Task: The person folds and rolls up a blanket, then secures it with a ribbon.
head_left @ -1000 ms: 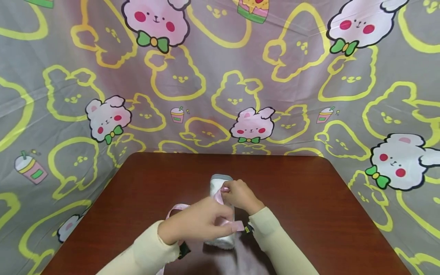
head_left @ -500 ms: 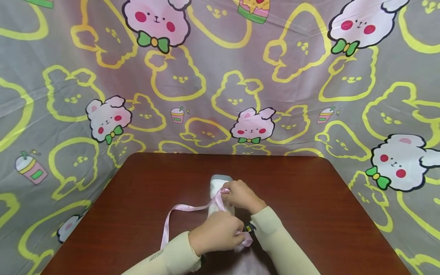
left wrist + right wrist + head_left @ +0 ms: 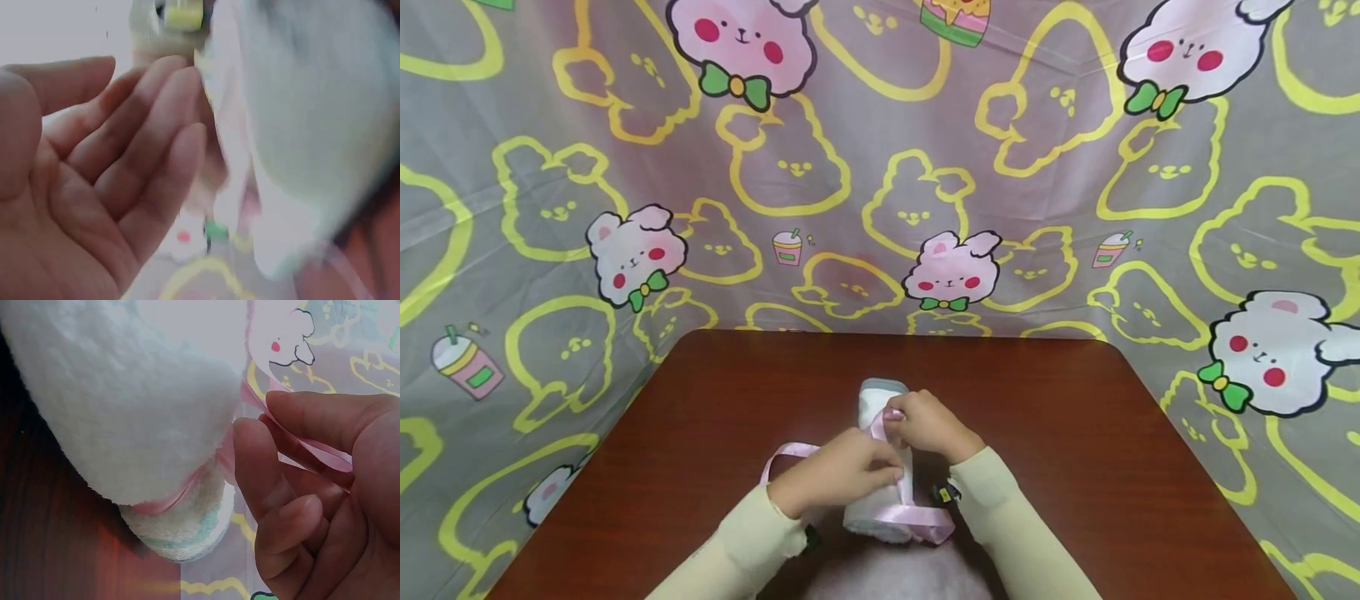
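Note:
A rolled white fluffy towel (image 3: 868, 510) with grey-green ends lies lengthwise on the table. Pink ribbon (image 3: 925, 521) runs round it, and a loop of it lies across the towel's near end. In the head view, my right hand (image 3: 928, 425) pinches the ribbon at the top of the roll between thumb and forefinger. The right wrist view shows ribbon (image 3: 253, 400) passing between those fingertips, with the towel (image 3: 144, 394) beside them. My left hand (image 3: 838, 471) hovers over the towel's left side; its fingers (image 3: 181, 150) are loosely extended and hold nothing.
The brown wooden table (image 3: 715, 400) reaches back to a patterned cloth backdrop (image 3: 842, 192) on three sides. Another stretch of pink ribbon (image 3: 790, 450) curves out left of the towel and passes behind the left forearm.
The left hand pulled the ribbon toward me and to the right, then let go and moved back up and left. A ribbon loop now shows at the near end. The right hand stays nearly still.

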Tool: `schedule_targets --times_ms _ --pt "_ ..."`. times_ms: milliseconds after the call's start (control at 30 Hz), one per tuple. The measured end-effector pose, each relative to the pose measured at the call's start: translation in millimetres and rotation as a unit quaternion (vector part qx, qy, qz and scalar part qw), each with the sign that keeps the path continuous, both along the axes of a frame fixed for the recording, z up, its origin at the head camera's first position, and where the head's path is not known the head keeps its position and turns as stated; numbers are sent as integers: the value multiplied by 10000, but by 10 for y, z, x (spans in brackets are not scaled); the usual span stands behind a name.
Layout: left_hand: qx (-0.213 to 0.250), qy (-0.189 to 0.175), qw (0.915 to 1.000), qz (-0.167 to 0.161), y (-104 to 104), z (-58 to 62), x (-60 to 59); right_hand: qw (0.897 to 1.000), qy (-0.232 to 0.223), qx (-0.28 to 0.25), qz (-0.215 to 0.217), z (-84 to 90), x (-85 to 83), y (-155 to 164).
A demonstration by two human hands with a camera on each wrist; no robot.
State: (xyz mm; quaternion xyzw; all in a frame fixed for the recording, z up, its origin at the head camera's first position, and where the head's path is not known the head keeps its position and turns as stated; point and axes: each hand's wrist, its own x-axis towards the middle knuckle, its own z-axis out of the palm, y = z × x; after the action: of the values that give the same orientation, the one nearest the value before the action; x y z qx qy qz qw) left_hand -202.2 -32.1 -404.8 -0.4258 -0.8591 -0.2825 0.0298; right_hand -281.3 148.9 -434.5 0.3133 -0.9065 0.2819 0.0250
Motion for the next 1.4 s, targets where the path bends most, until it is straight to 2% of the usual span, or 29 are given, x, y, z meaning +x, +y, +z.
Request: schedule_targets --times_ms 100,167,233,367,467,600,700,933,1133,1267,1400 --pt "439 -481 9955 696 -173 14 -162 10000 33 3 -12 -12 -7 1" --pt "597 -635 9903 1079 -240 -8 -249 10000 19 -7 -12 -23 -12 4" --pt "732 -686 9863 1308 -263 -53 -317 10000 38 9 -2 -29 -20 7" --pt "920 -455 9803 1689 -207 -165 -443 10000 67 -3 63 -22 -38 23" --pt "1100 -570 9747 1861 -171 -245 -537 9999 59 -28 81 -3 -46 29" --pt "1104 -782 9737 1832 -204 -384 -624 9998 -164 -79 100 28 -41 23" --pt "1109 -812 9755 1720 -220 -447 -642 9993 -333 -132 114 45 -39 30" --pt "1602 -1038 9716 1395 -197 -429 -681 9996 -165 -161 152 47 -56 42" --pt "1240 -1066 9746 1533 -206 -544 -720 9977 -537 -383 175 43 -54 65" --pt "1279 -1084 9744 1499 -214 -568 -712 9956 -698 -628 78 58 -48 78" --pt "1269 -1159 9748 1419 -216 -550 -712 9956 -454 -812 89 63 -48 61"
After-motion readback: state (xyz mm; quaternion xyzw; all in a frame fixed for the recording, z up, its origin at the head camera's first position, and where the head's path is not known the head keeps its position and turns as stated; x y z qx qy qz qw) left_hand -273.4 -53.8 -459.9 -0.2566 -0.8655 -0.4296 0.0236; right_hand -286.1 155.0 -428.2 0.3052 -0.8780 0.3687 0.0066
